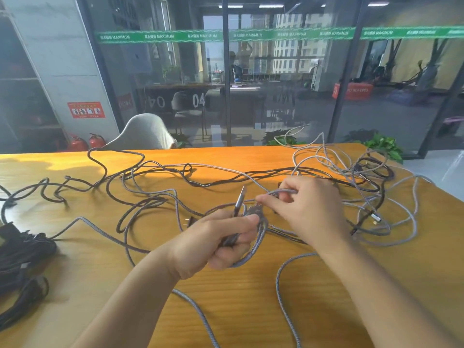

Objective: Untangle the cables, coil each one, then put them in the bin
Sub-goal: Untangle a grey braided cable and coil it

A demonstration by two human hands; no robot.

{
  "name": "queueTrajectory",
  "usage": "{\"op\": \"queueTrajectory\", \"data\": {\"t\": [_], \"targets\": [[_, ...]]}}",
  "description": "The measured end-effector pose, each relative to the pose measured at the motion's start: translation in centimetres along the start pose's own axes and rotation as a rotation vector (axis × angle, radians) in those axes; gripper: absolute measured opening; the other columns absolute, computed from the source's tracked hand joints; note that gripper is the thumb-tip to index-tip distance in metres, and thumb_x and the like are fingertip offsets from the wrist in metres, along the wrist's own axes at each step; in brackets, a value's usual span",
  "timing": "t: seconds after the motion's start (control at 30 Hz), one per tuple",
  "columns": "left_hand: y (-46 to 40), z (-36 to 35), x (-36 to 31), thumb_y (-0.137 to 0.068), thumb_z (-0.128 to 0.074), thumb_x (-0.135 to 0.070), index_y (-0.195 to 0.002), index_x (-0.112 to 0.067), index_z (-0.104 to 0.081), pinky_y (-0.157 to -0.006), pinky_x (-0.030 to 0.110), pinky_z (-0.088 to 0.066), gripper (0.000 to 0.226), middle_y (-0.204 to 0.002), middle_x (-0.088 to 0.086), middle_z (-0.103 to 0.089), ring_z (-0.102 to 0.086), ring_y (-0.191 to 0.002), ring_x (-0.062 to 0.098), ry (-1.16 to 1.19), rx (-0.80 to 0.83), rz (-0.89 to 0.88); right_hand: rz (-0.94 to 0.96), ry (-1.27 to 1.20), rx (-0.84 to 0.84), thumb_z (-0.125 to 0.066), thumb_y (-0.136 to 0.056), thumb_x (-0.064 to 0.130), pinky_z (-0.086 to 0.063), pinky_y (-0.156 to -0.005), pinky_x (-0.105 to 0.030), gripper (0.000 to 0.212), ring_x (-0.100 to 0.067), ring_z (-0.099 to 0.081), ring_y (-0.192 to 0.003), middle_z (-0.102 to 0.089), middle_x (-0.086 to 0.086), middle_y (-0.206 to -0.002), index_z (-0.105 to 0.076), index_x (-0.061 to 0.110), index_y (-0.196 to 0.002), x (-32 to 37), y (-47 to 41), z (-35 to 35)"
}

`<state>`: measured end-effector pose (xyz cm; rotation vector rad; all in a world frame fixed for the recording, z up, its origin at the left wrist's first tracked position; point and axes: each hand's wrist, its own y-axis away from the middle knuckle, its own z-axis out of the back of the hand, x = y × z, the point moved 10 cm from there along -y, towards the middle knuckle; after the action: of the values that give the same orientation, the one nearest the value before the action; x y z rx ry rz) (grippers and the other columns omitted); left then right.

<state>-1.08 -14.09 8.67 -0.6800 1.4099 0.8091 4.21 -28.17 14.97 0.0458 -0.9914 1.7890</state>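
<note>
Above the wooden table [226, 310], the left hand [213, 243] grips a grey braided cable [258, 243]; the right hand [308, 209] pinches its strand.

Both forearms bare, coming in from the bottom edge and converging toward frame centre. Left arm runs from approx 7 o'clock up toward 1 o'clock; left hand [221, 241] curled into a loose fist, back of hand up, fingers wrapped round grey cable [258, 244] w/ thumb pressed on top. Right arm enters from 5 o'clock, angled toward 11; right hand [308, 209] just beyond the left at its 1 o'clock, wrist bent down, thumb & index pinching the same cable (other fingers curled under, partly hidden). Hands nearly touching.
</note>
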Motion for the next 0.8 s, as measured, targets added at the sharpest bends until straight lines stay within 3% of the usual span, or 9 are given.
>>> {"op": "queueTrajectory", "data": {"t": [0.07,0.17,0.23,0.3,0.4,0.47,0.57,0.67,0.8], "targets": [[-0.2,0.4,0.3,-0.101,-0.048,-0.045,-0.073,-0.018,-0.039,-0.044,0.019,-0.023,0.04,-0.057,0.006,-0.023,-0.018,-0.048,0.017,-0.082,-0.069,0.001,0.024,-0.202,0.013,-0.077,-0.088,0.051,-0.03,-0.048,-0.021,0.043,-0.011,-0.046,-0.049,-0.051,0.014,-0.049,-0.058,0.022,-0.062,1.1,0.5,-0.5],[-0.7,1.4,0.9,-0.101,-0.049,-0.049,-0.073,-0.013,-0.032,-0.053,0.032,-0.015,0.048,-0.062,0.009,-0.023,-0.019,-0.057,0.022,-0.17,-0.182,-0.014,0.076,-0.339,0.082,-0.058,-0.105,0.035,-0.033,-0.057,-0.031,0.042,-0.012,-0.045,-0.055,-0.047,0.01,-0.055,-0.061,0.021,-0.066,2.5,1.0,-1.6],[-0.9,2.4,1.0,-0.101,-0.051,-0.049,-0.076,-0.004,-0.035,-0.053,0.032,-0.014,0.054,-0.064,0.009,-0.023,-0.02,-0.058,0.021,-0.137,-0.269,-0.032,0.053,-0.383,0.134,-0.053,-0.106,0.028,-0.041,-0.065,-0.031,0.03,-0.011,-0.055,-0.07,-0.055,0.011,-0.076,-0.076,0.022,-0.089,2.5,1.2,-2.4],[-0.9,2.9,0.9,-0.106,-0.05,-0.046,-0.078,0.001,-0.035,-0.052,0.03,-0.015,0.057,-0.063,0.008,-0.022,-0.02,-0.056,0.02,-0.116,-0.342,-0.067,0.012,-0.415,0.208,-0.054,-0.106,0.02,-0.042,-0.072,-0.023,0.028,-0.01,-0.058,-0.083,-0.054,0.01,-0.091,-0.078,0.026,-0.118,2.4,1.4,-3.2],[-0.9,3.5,0.8,-0.107,-0.05,-0.046,-0.078,0.003,-0.035,-0.052,0.031,-0.014,0.059,-0.064,0.009,-0.02,-0.018,-0.055,0.019,-0.081,-0.425,-0.102,0.002,-0.419,0.241,-0.056,-0.104,0.017,-0.039,-0.076,-0.014,0.034,-0.006,-0.057,-0.088,-0.055,0.014,-0.092,-0.073,0.03,-0.13,2.9,1.7,-3.1],[-0.7,4.0,0.8,-0.104,-0.051,-0.05,-0.077,0.002,-0.032,-0.05,0.029,-0.015,0.061,-0.068,0.013,-0.017,-0.016,-0.056,0.021,-0.064,-0.482,-0.118,-0.014,-0.427,0.184,-0.062,-0.101,0.022,-0.044,-0.076,-0.014,0.026,-0.004,-0.063,-0.088,-0.065,0.015,-0.094,-0.075,0.031,-0.122,3.0,1.8,-2.3],[-0.3,4.9,0.7,-0.108,-0.049,-0.044,-0.074,-0.007,-0.026,-0.047,0.024,-0.019,0.055,-0.07,0.015,-0.016,-0.015,-0.056,0.021,-0.055,-0.577,-0.13,-0.064,-0.428,0.155,-0.067,-0.098,0.03,-0.049,-0.069,-0.016,0.009,-0.002,-0.068,-0.079,-0.072,0.018,-0.08,-0.075,0.03,-0.093,2.6,1.6,-1.4],[0.0,5.1,0.6,-0.108,-0.048,-0.041,-0.075,-0.013,-0.023,-0.048,0.027,-0.015,0.051,-0.073,0.016,-0.014,-0.012,-0.058,0.022,-0.011,-0.623,-0.143,-0.049,-0.305,0.248,-0.064,-0.098,0.04,-0.052,-0.066,-0.03,0.024,-0.006,-0.065,-0.069,-0.069,0.014,-0.069,-0.071,0.029,-0.077,2.4,1.6,-1.9],[0.7,6.2,0.9,-0.105,-0.051,-0.046,-0.077,-0.02,-0.024,-0.053,0.033,-0.006,0.047,-0.075,0.011,-0.011,-0.006,-0.061,0.022,0.139,-0.712,-0.139,0.129,-0.231,0.322,-0.052,-0.104,0.034,-0.048,-0.063,-0.042,0.03,-0.019,-0.055,-0.061,-0.061,0.001,-0.062,-0.067,0.02,-0.081,5.1,2.6,-3.2]]}}
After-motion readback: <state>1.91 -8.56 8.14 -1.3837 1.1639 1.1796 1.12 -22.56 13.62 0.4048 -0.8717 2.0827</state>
